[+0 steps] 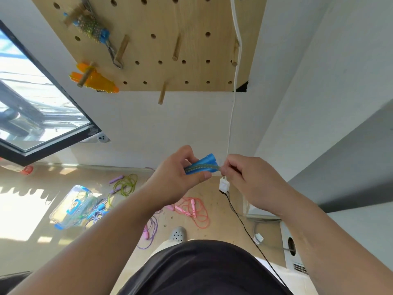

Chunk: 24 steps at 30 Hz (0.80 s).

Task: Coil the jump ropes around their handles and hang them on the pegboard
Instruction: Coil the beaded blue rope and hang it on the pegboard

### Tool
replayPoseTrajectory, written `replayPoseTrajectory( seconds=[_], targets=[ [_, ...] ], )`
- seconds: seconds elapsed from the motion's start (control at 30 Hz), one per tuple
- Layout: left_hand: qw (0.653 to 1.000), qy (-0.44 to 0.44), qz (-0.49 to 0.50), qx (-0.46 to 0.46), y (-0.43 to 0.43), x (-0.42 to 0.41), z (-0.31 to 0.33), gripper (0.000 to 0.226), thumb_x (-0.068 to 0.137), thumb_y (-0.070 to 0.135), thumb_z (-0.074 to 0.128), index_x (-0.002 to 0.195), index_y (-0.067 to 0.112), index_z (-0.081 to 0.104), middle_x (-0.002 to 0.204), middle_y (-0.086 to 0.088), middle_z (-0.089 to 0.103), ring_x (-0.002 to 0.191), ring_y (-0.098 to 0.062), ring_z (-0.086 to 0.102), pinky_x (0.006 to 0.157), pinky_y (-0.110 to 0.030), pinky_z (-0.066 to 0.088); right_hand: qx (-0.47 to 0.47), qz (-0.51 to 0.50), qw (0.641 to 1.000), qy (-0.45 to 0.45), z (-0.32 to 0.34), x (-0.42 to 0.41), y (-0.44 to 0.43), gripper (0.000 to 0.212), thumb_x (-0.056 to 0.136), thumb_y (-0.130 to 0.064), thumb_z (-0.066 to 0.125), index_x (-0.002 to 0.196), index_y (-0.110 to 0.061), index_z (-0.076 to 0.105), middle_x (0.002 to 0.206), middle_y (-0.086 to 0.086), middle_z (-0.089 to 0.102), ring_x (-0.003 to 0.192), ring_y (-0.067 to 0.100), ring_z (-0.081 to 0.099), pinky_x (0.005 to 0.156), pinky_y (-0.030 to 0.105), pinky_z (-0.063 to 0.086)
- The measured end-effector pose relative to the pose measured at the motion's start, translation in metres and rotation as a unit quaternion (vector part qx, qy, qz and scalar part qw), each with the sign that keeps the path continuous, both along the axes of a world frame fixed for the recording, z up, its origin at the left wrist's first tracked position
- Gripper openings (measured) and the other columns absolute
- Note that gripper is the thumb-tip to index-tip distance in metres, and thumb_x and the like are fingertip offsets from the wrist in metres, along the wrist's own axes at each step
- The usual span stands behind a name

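My left hand [176, 177] grips two blue jump-rope handles [204, 165] held side by side in front of me. A green-flecked rope strand [202, 167] runs along the handles, and my right hand [240, 177] pinches its end at the right. The wooden pegboard [153, 45] hangs on the wall above. A coiled blue and green rope [91, 26] and a coiled orange rope [95, 78] hang on its left pegs. Several pegs, such as the middle one [177, 47], stand bare.
On the floor lie a pink rope [194, 208], a green rope with purple handles [125, 184], a purple rope [150, 233], and a clear box [71, 207] beside a blue rope. A white cable [234, 103] runs down the wall to a plug. A window [32, 103] is at left.
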<state>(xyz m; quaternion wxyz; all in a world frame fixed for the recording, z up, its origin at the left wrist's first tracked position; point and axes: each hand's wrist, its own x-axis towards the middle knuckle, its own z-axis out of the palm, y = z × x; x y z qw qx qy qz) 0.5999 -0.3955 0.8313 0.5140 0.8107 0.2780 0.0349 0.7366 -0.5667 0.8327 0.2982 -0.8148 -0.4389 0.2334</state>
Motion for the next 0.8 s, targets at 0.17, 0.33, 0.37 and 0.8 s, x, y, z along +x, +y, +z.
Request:
replayPoseTrajectory(
  seconds=[0.17,0.33,0.37,0.8],
  targets=[
    [0.991,-0.031,0.057,-0.117,-0.006,0.0,0.004,0.029,0.085,0.028,0.082,0.083,0.025,0.053,0.066,0.001,0.068,0.054,-0.016,0.042,0.056,-0.032,0.034,0.032,0.028,0.999,0.008,-0.009,-0.005,-0.005,0.019,0.105,-0.036,0.044,0.091,-0.031,0.056,0.068,-0.018,0.054,0.067,0.004,0.05,0.056,0.022,0.033],
    [0.983,-0.054,0.084,-0.157,-0.008,-0.004,0.005,0.047,0.063,0.049,0.083,0.08,0.019,0.051,0.062,-0.001,0.055,0.052,-0.015,0.029,0.051,-0.03,0.024,0.023,0.051,0.998,-0.009,-0.014,-0.007,-0.006,0.02,0.106,-0.035,0.042,0.097,-0.029,0.058,0.069,-0.018,0.051,0.073,-0.003,0.051,0.06,0.017,0.034],
    [0.983,-0.056,0.08,-0.154,-0.008,-0.005,0.006,0.047,0.064,0.048,0.083,0.08,0.018,0.05,0.06,-0.001,0.054,0.052,-0.016,0.028,0.051,-0.031,0.023,0.02,0.06,0.998,-0.008,-0.016,-0.006,-0.005,0.021,0.106,-0.035,0.041,0.097,-0.027,0.058,0.072,-0.017,0.053,0.073,-0.003,0.051,0.061,0.017,0.034],
    [0.957,0.028,-0.166,-0.238,0.004,-0.021,0.022,0.027,0.068,0.033,0.085,0.074,0.027,0.059,0.061,-0.008,0.055,0.048,-0.016,0.033,0.045,-0.021,0.027,-0.133,0.335,0.933,-0.023,0.017,0.018,0.031,0.027,0.105,-0.02,0.045,0.081,-0.033,0.045,0.079,-0.009,0.054,0.074,0.01,0.052,0.071,0.028,0.041]
  ],
)
